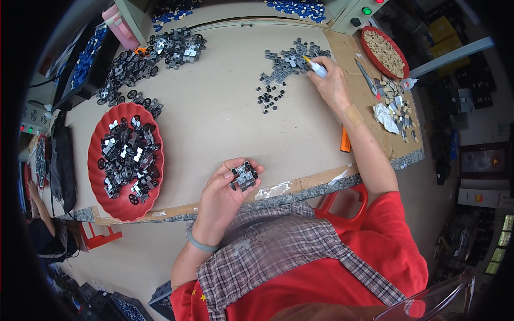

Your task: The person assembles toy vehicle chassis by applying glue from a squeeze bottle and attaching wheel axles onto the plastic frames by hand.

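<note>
Grey-black assembly (pixel 244 176) in left hand (pixel 220 197)

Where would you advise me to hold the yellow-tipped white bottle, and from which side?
I'd grip the white bottle by its wider body, from the near right, as the right hand does; its slim yellow tip points away toward the grey pieces.

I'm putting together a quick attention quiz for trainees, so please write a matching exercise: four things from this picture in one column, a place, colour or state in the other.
1. Left hand
2. Right hand
3. Large bowl at left
4. Tall bottle

A. Pink, near the picture's upper left
B. Holding a small white bottle with a yellow tip
C. Red, filled with wheeled parts
D. Holding one grey and black piece

Pairs: 1-D; 2-B; 3-C; 4-A
</note>
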A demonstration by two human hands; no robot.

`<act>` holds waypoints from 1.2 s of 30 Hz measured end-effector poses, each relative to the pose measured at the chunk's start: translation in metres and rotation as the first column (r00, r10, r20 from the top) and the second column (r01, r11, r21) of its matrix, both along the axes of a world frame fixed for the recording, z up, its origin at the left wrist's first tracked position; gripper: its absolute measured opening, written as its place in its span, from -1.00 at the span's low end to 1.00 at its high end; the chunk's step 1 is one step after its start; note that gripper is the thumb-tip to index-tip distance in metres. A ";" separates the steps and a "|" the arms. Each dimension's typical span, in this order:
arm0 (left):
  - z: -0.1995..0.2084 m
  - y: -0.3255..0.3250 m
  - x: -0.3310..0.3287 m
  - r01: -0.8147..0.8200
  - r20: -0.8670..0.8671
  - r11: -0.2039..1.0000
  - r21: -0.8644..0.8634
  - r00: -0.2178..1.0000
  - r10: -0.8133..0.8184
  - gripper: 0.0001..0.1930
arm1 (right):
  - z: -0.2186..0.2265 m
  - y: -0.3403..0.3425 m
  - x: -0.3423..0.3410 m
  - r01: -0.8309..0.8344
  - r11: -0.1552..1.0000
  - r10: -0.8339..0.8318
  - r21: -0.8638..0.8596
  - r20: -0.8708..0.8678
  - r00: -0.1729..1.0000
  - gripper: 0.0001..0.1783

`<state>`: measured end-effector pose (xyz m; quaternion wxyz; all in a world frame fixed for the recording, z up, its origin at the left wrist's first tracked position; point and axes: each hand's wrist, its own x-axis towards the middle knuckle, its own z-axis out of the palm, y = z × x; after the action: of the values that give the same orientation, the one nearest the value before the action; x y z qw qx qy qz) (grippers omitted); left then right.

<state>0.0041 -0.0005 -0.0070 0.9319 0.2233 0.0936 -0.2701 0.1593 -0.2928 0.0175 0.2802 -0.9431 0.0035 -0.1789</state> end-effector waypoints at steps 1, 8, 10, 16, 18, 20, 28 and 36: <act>-0.001 0.000 0.000 -0.004 0.000 1.000 0.001 1.000 0.004 -0.67 | -0.001 0.001 0.004 -0.004 1.000 0.004 0.001 0.000 1.000 -0.71; 0.000 -0.001 0.000 0.008 0.019 1.000 -0.003 1.000 -0.008 -0.67 | -0.007 0.003 0.012 -0.059 0.980 0.065 -0.190 0.023 0.998 -0.74; 0.001 -0.001 -0.001 0.006 0.020 1.000 0.007 1.000 -0.006 -0.67 | -0.007 0.002 0.010 -0.073 0.974 0.081 -0.214 0.029 0.996 -0.74; -0.003 0.001 -0.002 -0.006 0.013 1.000 0.003 1.000 0.006 -0.65 | 0.016 0.023 -0.038 -0.007 0.823 0.187 0.568 -0.260 0.947 -0.72; 0.001 -0.002 -0.002 0.006 0.047 1.000 0.029 0.999 -0.008 -0.56 | 0.020 0.032 -0.065 -0.032 0.683 0.352 0.730 -0.290 0.890 -0.72; 0.001 -0.004 -0.002 0.000 0.052 1.000 0.028 0.999 -0.002 -0.52 | 0.020 0.041 -0.084 -0.016 0.511 0.506 0.859 -0.286 0.814 -0.71; 0.004 -0.005 -0.003 -0.046 0.109 0.995 0.083 0.993 0.036 -0.50 | 0.010 0.083 -0.128 0.068 0.272 0.627 0.960 -0.230 0.744 -0.71; 0.000 -0.006 -0.010 -0.199 0.247 0.965 0.168 0.957 0.154 -0.59 | 0.002 0.116 -0.147 -0.298 0.550 0.523 0.780 -0.044 0.851 -0.73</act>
<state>-0.0058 -0.0067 -0.0072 0.9311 0.3325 0.0294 -0.1472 0.0123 -0.1766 0.0192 0.6734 -0.7302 -0.1079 0.0411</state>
